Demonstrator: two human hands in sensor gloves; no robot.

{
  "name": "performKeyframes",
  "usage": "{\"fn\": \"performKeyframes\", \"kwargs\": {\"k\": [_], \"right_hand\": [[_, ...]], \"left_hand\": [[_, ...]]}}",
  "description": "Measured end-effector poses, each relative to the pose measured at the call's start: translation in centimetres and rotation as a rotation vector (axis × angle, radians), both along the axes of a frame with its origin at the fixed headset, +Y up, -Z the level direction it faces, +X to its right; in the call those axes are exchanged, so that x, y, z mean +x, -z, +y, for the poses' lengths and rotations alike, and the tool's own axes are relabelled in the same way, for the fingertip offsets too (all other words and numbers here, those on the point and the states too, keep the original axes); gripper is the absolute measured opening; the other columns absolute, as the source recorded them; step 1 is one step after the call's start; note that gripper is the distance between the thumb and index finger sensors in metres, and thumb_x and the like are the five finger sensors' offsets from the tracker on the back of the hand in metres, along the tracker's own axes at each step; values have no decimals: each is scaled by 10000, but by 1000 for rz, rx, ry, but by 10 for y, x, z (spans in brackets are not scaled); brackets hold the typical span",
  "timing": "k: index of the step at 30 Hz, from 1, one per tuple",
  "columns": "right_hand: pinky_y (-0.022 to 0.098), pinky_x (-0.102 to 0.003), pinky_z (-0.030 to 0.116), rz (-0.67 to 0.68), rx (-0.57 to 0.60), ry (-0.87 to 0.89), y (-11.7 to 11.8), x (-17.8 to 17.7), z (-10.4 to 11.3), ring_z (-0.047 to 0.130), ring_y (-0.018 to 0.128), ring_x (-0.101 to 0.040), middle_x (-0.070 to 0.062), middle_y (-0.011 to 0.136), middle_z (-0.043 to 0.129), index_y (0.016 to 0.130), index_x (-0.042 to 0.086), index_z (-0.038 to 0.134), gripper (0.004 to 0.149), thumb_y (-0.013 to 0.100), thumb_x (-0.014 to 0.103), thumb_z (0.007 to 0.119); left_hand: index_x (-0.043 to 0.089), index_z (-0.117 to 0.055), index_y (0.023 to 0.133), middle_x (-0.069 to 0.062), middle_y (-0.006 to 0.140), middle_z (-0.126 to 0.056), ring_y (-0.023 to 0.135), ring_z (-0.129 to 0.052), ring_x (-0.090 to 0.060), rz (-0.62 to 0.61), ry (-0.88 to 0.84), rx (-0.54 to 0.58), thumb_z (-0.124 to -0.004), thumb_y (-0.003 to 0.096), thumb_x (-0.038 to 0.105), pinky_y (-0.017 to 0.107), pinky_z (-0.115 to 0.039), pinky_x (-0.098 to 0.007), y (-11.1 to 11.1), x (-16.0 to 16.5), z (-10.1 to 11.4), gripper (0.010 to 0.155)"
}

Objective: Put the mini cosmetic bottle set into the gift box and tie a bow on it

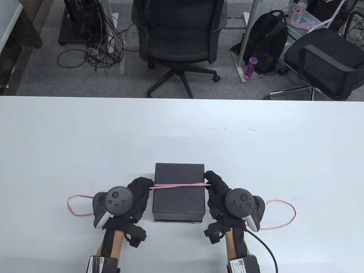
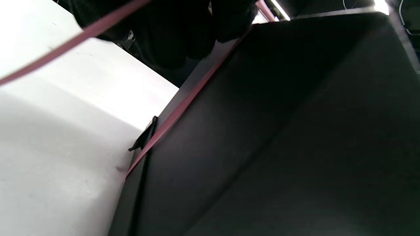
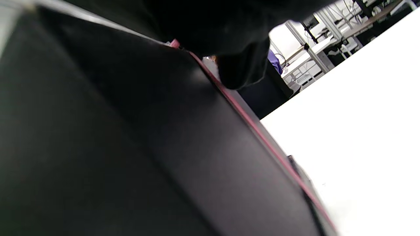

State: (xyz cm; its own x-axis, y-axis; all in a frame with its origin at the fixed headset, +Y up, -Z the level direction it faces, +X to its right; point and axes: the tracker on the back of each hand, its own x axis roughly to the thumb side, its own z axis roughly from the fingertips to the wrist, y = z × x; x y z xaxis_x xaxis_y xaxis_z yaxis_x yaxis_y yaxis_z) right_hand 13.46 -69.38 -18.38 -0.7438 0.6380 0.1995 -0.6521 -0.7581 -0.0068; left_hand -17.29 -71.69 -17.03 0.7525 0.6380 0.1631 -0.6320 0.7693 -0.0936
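From the table view, the closed black gift box sits on the white worktop between the two hands, touching or just beside both. The left hand is at the box's left side and the right hand at its right; each pinches the pink ribbon where it leaves the lid's edge, so the ribbon lies taut across the lid from one hand to the other. The loose tails curl away on the worktop, one outward of each hand. The bottle set is not visible; I judge it is already inside. The box looks stiff and light, apt to slide on the smooth worktop if one side pulls harder. The ribbon is thin, soft and likely slippery, best held close to the box edge.

In the left wrist view, the ribbon runs down the box's side wall below the dark gloved fingers, and a second strand passes away over the worktop.

In the right wrist view, the fingers close on the ribbon at the box's upper edge, and the strand follows the wall down toward the worktop.
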Motion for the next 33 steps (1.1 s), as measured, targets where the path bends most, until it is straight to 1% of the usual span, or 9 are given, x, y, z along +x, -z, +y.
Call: {"fn": "performKeyframes", "kwargs": {"k": [2, 4, 8, 11, 17, 22, 26, 31, 33], "right_hand": [[97, -204, 814, 3, 40, -61, -3, -3, 7, 881, 213, -78, -236, 697, 890, 1048, 77, 670, 475, 576, 107, 630], [82, -205, 809, 9, 64, -93, -6, -5, 13, 873, 193, -73, -196, 628, 904, 1033, 85, 701, 454, 587, 142, 634], [59, -217, 802, 23, 99, -113, -12, -6, 25, 851, 148, -67, -110, 499, 921, 998, 88, 753, 429, 598, 217, 666], [51, -227, 798, 58, 66, -115, -14, -6, 29, 831, 130, -63, -68, 453, 912, 953, 59, 783, 426, 601, 265, 658], [78, -247, 811, 281, -144, -120, -19, -11, 43, 828, 137, -63, -73, 450, 910, 878, -15, 780, 414, 624, 263, 607], [64, -248, 834, 465, -233, -74, -27, -33, 44, 861, 106, -68, -121, 431, 951, 809, -94, 815, 418, 617, 230, 634], [57, -239, 848, 508, -280, -92, -28, -45, 36, 880, 104, -58, -181, 487, 1002, 812, -92, 824, 418, 614, 228, 642], [53, -245, 861, 520, -299, -44, -24, -38, 33, 899, 108, -66, -296, 646, 1009, 854, -68, 841, 424, 605, 228, 667], [55, -252, 865, 494, -298, -44, -23, -33, 34, 908, 111, -73, -325, 665, 997, 852, -72, 846, 423, 602, 223, 672]], "left_hand": [[221, -684, 968, 5, 746, -887, 402, -956, -147, 18, 11, 21, -547, 629, 303, 488, -883, -438, -1, 0, 0, 375], [259, -658, 986, 78, 615, -884, 233, -842, -61, 26, 34, 24, -544, 631, 344, 273, -860, -328, -2, -1, 1, 383], [264, -701, 994, 139, 472, -894, 141, -817, -38, 26, 98, 112, -695, 581, 472, 180, -850, -292, -5, -5, 8, 463], [298, -802, 955, 136, 445, -903, 131, -819, -46, 39, 207, 194, -743, 560, 469, 174, -853, -298, -10, -1, 18, 435], [319, -791, 967, 135, 519, -904, 172, -838, -46, 68, 366, 243, -667, 583, 471, 187, -849, -289, -7, 15, 53, 431], [362, -723, 987, 17, 889, -896, 213, -851, -48, 5, 450, 122, -605, 590, 465, 213, -849, -292, 33, 46, 83, 427], [441, -672, 984, -62, 1059, -788, 225, -857, -48, -62, 556, 20, -575, 575, 479, 231, -854, -292, 66, 75, 84, 422], [448, -661, 974, -25, 985, -865, 222, -863, -41, -93, 551, -126, -557, 565, 491, 231, -861, -286, 91, 86, 67, 424], [418, -667, 976, -25, 960, -880, 224, -863, -42, -70, 502, -123, -553, 571, 492, 233, -860, -287, 91, 81, 66, 427]]}}
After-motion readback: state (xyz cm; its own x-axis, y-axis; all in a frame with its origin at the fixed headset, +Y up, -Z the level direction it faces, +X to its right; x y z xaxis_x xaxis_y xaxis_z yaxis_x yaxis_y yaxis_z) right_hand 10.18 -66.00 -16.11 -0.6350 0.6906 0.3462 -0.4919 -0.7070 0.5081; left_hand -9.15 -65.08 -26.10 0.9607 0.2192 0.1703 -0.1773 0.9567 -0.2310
